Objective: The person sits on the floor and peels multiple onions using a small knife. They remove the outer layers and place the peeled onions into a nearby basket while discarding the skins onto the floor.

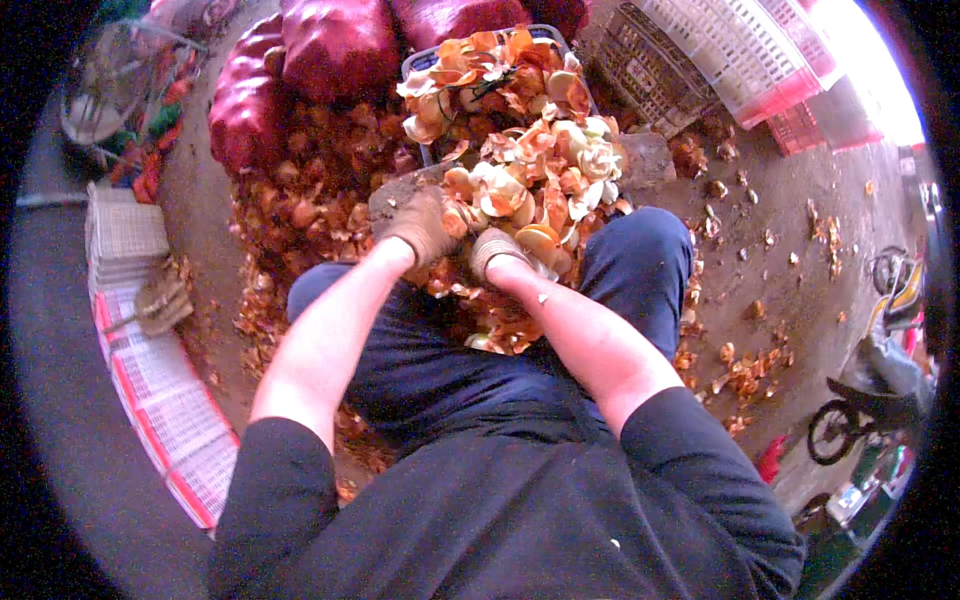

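A heap of onions and loose onion skins [540, 172] lies before my knees, on and around a dirty flat board [645, 161]. My left hand [422, 225], in a tan work glove, reaches to the heap's left edge. Close beside it, my right hand [496, 251] wears a ribbed-cuff glove and dips into the near side of the heap. Skins and the gloves hide the fingers of both hands, so I cannot tell what they hold. Behind the heap stands a grey plastic crate [409, 67], piled with onion skins and a dark strand.
Full red mesh sacks [341, 49] stand behind on the left. Brown skins [315, 195] cover the floor around me. Plastic crates [739, 56] are stacked at upper right, more crates [176, 397] along the left. A wheeled vehicle [832, 431] shows at far right.
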A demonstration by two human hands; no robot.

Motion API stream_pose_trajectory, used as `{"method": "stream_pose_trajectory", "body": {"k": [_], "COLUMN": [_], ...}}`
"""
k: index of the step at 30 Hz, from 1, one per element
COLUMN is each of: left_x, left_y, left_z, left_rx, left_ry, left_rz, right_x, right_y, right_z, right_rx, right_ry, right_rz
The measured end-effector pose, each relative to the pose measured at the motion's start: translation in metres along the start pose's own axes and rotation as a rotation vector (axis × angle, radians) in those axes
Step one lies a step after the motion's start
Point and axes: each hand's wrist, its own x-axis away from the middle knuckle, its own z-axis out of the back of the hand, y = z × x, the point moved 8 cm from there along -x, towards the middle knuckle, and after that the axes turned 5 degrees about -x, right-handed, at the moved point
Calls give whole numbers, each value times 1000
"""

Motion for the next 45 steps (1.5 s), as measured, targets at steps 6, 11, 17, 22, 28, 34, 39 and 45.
{"method": "stream_pose_trajectory", "body": {"k": [6,11,17,22,28,34,39,45], "left_x": [12,23,14,37,141,149,118,127], "left_y": [-3,18,-3,-21,48,29,-10,24], "left_z": [-14,5,2,35,128,119,61,91], "left_rx": [32,136,257,1080,451,644,1565,942], "left_ry": [191,224,194,286,777,785,403,559], "left_rz": [-25,-35,70,27,-403,-296,-84,-286], "right_x": [10,17,36,14,74,58,85,130], "right_y": [5,25,32,63,9,22,0,-23], "right_z": [10,10,5,-52,7,18,33,60], "right_rx": [-189,-255,-75,264,251,-406,-797,-825], "right_ry": [91,181,140,112,6,210,169,109], "right_rz": [-97,-61,29,124,246,210,376,420]}}
